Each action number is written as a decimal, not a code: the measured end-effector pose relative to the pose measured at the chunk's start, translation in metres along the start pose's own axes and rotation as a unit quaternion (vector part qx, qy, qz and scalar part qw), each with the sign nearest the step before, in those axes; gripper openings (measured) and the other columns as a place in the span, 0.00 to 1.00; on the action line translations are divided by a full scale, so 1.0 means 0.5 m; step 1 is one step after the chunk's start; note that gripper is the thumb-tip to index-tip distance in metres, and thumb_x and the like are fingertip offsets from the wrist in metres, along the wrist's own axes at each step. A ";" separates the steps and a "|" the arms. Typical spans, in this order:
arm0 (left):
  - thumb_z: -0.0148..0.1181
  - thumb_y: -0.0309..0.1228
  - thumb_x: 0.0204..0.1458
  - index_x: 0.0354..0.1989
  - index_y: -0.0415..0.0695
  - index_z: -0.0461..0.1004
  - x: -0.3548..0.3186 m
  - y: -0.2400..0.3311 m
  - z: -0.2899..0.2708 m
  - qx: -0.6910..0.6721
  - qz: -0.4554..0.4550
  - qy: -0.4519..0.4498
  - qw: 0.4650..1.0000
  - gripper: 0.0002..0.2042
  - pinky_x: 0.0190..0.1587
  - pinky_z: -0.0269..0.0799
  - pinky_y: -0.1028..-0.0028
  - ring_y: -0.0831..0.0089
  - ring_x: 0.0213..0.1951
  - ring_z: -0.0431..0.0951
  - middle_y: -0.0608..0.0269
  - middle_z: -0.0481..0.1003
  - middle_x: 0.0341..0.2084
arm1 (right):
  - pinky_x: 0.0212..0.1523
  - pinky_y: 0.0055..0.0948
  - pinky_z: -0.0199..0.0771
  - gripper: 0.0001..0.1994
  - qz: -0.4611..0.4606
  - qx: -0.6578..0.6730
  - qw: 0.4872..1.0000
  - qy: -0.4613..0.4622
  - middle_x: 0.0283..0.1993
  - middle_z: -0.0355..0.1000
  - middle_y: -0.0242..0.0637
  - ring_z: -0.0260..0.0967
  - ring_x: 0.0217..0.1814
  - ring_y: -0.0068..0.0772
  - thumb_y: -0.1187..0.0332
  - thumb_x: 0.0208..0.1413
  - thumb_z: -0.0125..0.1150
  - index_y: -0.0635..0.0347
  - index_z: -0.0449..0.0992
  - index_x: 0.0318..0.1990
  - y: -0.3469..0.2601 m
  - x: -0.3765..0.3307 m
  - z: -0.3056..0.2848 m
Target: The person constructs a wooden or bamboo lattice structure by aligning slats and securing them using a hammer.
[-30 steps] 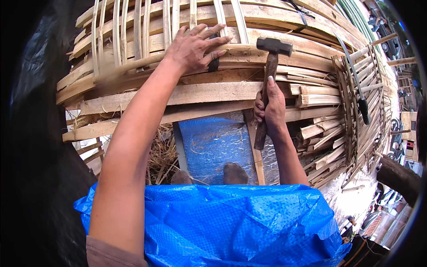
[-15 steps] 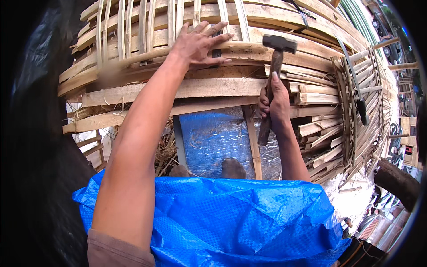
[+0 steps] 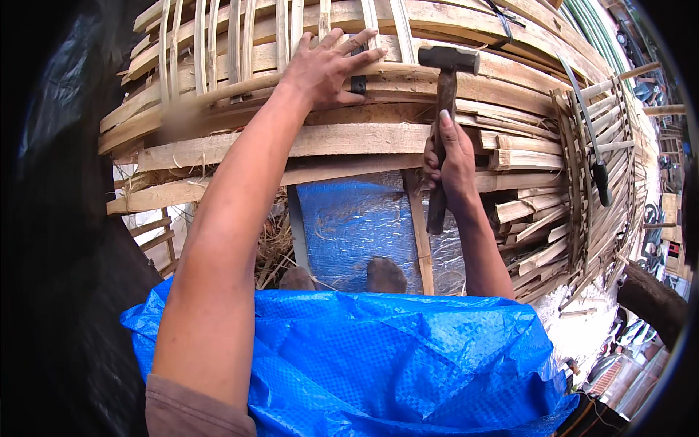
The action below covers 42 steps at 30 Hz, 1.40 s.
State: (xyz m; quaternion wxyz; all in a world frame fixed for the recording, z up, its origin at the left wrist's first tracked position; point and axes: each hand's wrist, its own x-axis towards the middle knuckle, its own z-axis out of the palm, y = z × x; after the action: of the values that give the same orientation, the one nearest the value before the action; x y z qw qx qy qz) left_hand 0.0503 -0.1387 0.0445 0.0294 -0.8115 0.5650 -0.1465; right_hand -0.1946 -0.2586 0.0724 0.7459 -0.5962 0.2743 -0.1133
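My right hand (image 3: 453, 156) is closed round the wooden handle of a hammer (image 3: 445, 91), held upright with its dark metal head at the top. My left hand (image 3: 325, 71) lies with fingers spread on a long wooden strip (image 3: 240, 88) at the near edge of a slatted bamboo piece. Thin upright slats (image 3: 281, 33) run away from that strip, over stacked boards. Beside the left fingers shows a small black piece (image 3: 357, 84), partly covered by the hand; its kind cannot be made out.
A blue plastic sheet (image 3: 393, 349) covers my lap. Wooden boards (image 3: 364, 140) lie across in front, with split bamboo pieces (image 3: 528, 160) stacked at right. A long blade with a black handle (image 3: 601, 182) leans against a bamboo rack (image 3: 575, 211). Silver-blue foil sheeting (image 3: 353, 226) lies below.
The hammer has tipped slightly, its head shifting a little left and up. My left hand stays on the strip, its thumb drawn slightly inward. The whole view has shifted a little.
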 end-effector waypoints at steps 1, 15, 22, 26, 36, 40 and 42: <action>0.68 0.63 0.44 0.72 0.81 0.50 -0.001 0.002 0.002 -0.004 0.000 0.000 1.000 0.46 0.66 0.60 0.40 0.58 0.69 0.62 0.82 0.49 0.75 | 0.11 0.18 0.53 0.21 -0.006 0.005 1.000 0.015 0.18 0.57 0.24 0.52 0.12 0.14 0.45 0.70 0.48 0.52 0.63 0.35 -0.009 0.001 -0.004; 0.40 0.67 0.61 0.64 0.77 0.68 0.011 0.014 0.022 -0.034 -0.058 0.045 0.997 0.27 0.67 0.55 0.36 0.58 0.69 0.62 0.80 0.57 0.72 | 0.15 0.24 0.61 0.22 0.065 -0.392 0.918 -0.012 0.22 0.60 0.25 0.59 0.16 0.18 0.45 0.70 0.49 0.59 0.69 0.44 -0.182 0.041 -0.065; 0.41 0.66 0.61 0.63 0.76 0.70 0.006 0.018 0.024 -0.052 -0.063 0.056 0.995 0.25 0.69 0.51 0.36 0.60 0.70 0.60 0.80 0.56 0.73 | 0.16 0.23 0.61 0.23 0.091 -0.462 0.881 -0.048 0.21 0.62 0.25 0.60 0.17 0.17 0.44 0.69 0.51 0.58 0.70 0.44 -0.211 0.045 -0.056; 0.42 0.65 0.61 0.63 0.76 0.70 0.008 0.018 0.022 -0.060 -0.069 0.051 0.995 0.25 0.69 0.51 0.36 0.60 0.70 0.60 0.81 0.56 0.73 | 0.18 0.24 0.62 0.23 0.104 -0.445 0.888 -0.045 0.21 0.61 0.24 0.60 0.18 0.17 0.44 0.68 0.51 0.58 0.70 0.43 -0.214 0.040 -0.063; 0.42 0.64 0.62 0.64 0.77 0.68 0.009 0.018 0.018 -0.032 -0.063 0.038 0.997 0.24 0.69 0.51 0.34 0.61 0.72 0.57 0.82 0.55 0.73 | 0.16 0.21 0.59 0.20 0.086 -0.491 0.865 -0.054 0.19 0.58 0.21 0.57 0.16 0.14 0.46 0.70 0.50 0.56 0.70 0.44 -0.222 0.041 -0.063; 0.47 0.60 0.62 0.64 0.64 0.70 0.016 0.031 -0.034 -0.082 -0.053 -0.013 0.995 0.26 0.66 0.56 0.36 0.56 0.68 0.61 0.70 0.57 0.71 | 0.11 0.14 0.52 0.18 0.077 -0.418 0.905 -0.023 0.17 0.57 0.19 0.53 0.12 0.08 0.46 0.69 0.52 0.52 0.70 0.43 -0.270 0.032 -0.065; 0.47 0.59 0.62 0.63 0.64 0.70 0.012 0.021 -0.036 -0.075 -0.055 -0.002 0.996 0.25 0.66 0.56 0.36 0.56 0.68 0.62 0.70 0.57 0.71 | 0.11 0.15 0.54 0.18 0.047 -0.383 0.922 -0.017 0.18 0.58 0.19 0.53 0.13 0.09 0.47 0.69 0.52 0.53 0.69 0.43 -0.268 0.033 -0.052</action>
State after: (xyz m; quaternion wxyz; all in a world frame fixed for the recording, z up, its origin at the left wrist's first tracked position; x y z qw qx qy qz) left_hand 0.0376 -0.1458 0.0608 -0.0385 -0.8416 0.5287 -0.1033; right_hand -0.1740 -0.3239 0.1919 0.4699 -0.8244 0.3121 0.0458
